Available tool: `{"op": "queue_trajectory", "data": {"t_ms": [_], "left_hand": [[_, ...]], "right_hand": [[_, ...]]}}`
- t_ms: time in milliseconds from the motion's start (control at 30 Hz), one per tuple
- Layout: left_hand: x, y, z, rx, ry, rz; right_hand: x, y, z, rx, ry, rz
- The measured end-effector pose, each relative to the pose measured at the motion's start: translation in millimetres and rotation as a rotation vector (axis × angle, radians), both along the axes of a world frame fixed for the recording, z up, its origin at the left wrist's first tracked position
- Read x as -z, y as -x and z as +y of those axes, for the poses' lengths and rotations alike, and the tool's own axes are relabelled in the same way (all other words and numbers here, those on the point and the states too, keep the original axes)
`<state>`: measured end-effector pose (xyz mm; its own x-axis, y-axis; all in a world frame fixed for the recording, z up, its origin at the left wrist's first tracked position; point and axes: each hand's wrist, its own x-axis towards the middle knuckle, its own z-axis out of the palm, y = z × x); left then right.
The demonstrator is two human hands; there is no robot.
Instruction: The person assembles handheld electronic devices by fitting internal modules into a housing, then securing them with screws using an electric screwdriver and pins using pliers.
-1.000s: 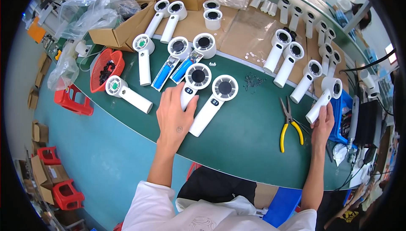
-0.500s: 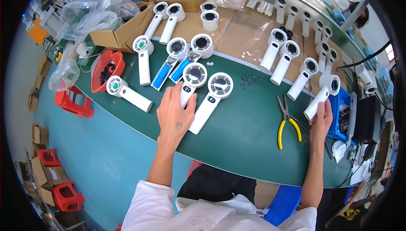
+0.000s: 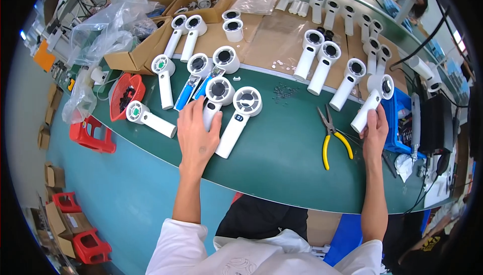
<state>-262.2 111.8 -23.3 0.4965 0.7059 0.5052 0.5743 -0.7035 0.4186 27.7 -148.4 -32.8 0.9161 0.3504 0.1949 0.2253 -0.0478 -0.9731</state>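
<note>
My left hand [image 3: 196, 136] is closed round the handle of a white handheld fan [image 3: 220, 92], whose small display is dark. Right beside it lies another white handheld fan [image 3: 231, 133] with a lit display. At the right, my right hand [image 3: 375, 131] grips the lower handle of a third handheld fan [image 3: 366, 111], its round head tilted away from me. Between the hands are pliers with yellow handles [image 3: 332, 136], jaws pointing away. Past my left hand, two opened fans show blue battery cells [image 3: 186, 96].
A red basket [image 3: 137, 85] of dark parts stands left, near an open cardboard box [image 3: 123, 62]. A fan with a green centre [image 3: 156, 123] lies near the front edge. Small dark bits [image 3: 285, 92] are scattered mid-table. Several fans line the back right; a blue bin [image 3: 390, 139] stands right.
The display of the fan in my left hand was lit and is now dark. The whole view has shifted slightly; both hands keep hold of their fans.
</note>
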Motion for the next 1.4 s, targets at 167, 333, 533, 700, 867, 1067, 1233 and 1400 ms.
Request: {"op": "queue_trajectory", "data": {"t_ms": [167,333,533,700,867,1067,1233,1400], "left_hand": [[-11,-4,-39,0.193,0.014,-0.058],[5,-23,-42,0.171,-0.018,-0.027],[8,-25,-40,0.133,0.052,0.001],[2,-24,-43,0.111,-0.088,0.043],[-26,-43,-72,0.170,-0.236,-0.096],[-13,-133,-106,0.892,0.704,-0.452],[14,-189,-109,1.067,1.181,-0.739],[4,-174,-110,1.122,1.271,-0.533]], "right_hand": [[-6,3,2,-0.035,-0.012,0.003],[-8,6,6,-0.061,-0.041,0.008],[-10,9,3,-0.054,-0.033,-0.015],[-7,8,2,-0.089,-0.104,0.012],[-9,9,-3,-0.260,-0.301,0.121],[-21,40,4,-0.514,-0.582,0.346],[-4,44,12,-0.561,-0.463,0.372],[-9,54,12,-0.695,-0.468,0.625]]}}
